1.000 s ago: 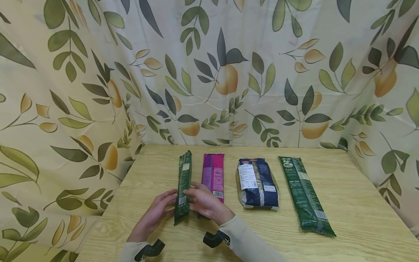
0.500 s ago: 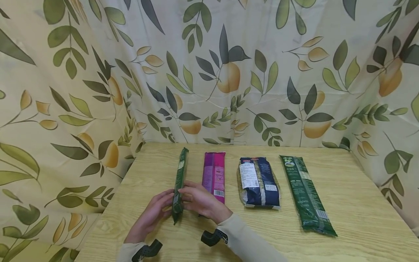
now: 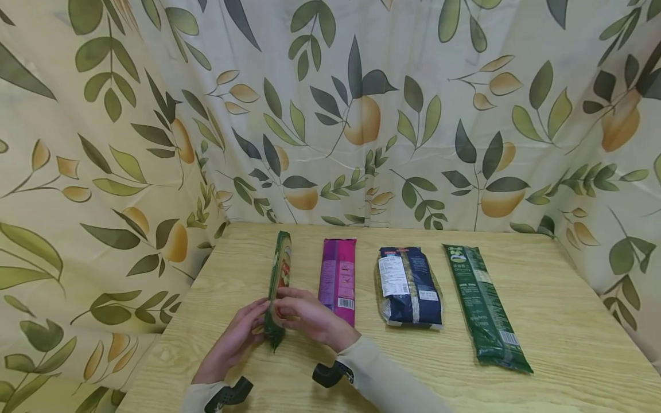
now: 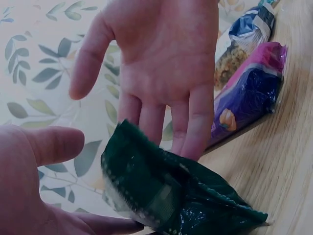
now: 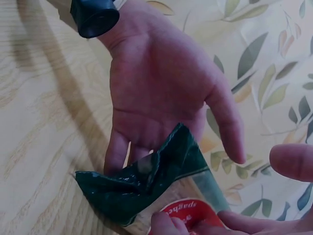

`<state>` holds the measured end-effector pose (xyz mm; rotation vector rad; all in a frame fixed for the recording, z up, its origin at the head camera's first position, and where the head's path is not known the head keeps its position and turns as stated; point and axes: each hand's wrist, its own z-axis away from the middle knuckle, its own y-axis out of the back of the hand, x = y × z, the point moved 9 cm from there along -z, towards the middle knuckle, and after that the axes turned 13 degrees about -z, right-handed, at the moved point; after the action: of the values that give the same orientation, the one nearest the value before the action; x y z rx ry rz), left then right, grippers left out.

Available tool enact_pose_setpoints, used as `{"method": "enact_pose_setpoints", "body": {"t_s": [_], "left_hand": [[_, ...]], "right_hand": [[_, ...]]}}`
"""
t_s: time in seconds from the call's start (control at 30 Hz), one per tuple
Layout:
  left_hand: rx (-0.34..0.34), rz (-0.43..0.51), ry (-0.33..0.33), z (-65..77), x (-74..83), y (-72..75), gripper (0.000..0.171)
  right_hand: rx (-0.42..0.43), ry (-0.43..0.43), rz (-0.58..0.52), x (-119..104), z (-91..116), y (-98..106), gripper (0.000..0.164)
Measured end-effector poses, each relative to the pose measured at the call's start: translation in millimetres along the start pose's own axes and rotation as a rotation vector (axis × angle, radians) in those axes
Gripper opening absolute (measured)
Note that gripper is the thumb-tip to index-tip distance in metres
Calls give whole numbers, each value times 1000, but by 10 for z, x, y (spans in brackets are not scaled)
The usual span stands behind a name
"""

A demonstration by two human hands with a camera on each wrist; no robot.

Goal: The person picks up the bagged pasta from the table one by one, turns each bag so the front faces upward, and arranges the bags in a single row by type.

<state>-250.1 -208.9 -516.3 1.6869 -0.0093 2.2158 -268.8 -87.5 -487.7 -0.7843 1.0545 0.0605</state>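
Observation:
A green spaghetti pack (image 3: 281, 261) stands on its long edge at the left of the table, between my two hands. Its printed front, with a red label, faces right. My left hand (image 3: 234, 341) touches its left side with fingers fairly straight. On the other side my right hand (image 3: 312, 318) lays its fingertips against the front. In the left wrist view both thumbs stand off the pack's crimped green end (image 4: 161, 186). The right wrist view shows the left palm (image 5: 156, 78) behind the pack and right fingertips over the red label (image 5: 190, 210).
A purple and pink pack (image 3: 338, 272) lies just right of my right hand. Further right are a navy pack (image 3: 413, 287) with a white label and a second green spaghetti pack (image 3: 485, 304). A leaf-patterned curtain (image 3: 330, 115) rises behind the wooden table (image 3: 578, 338).
The green pack has turned about its long axis, from its back showing, through edge-on, to its front facing right. It and both hands have shifted slightly left.

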Motion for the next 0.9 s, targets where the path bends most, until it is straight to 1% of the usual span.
{"method": "enact_pose_setpoints", "body": {"t_s": [0.23,0.33,0.53,0.73,0.9], "left_hand": [[5,-8,1,-12,-30,1,67],[20,-10,8,-27,-61,8,66],[48,7,26,-52,-103,11,64],[56,14,24,-53,-97,-13,66],[53,5,28,-50,-82,-29,66]], "right_hand": [[7,5,35,65,-43,12,60],[-2,-1,38,82,-64,-1,56],[-1,-4,9,72,-62,12,47],[43,7,-28,45,-35,84,48],[59,12,-57,34,-17,135,50]]}}
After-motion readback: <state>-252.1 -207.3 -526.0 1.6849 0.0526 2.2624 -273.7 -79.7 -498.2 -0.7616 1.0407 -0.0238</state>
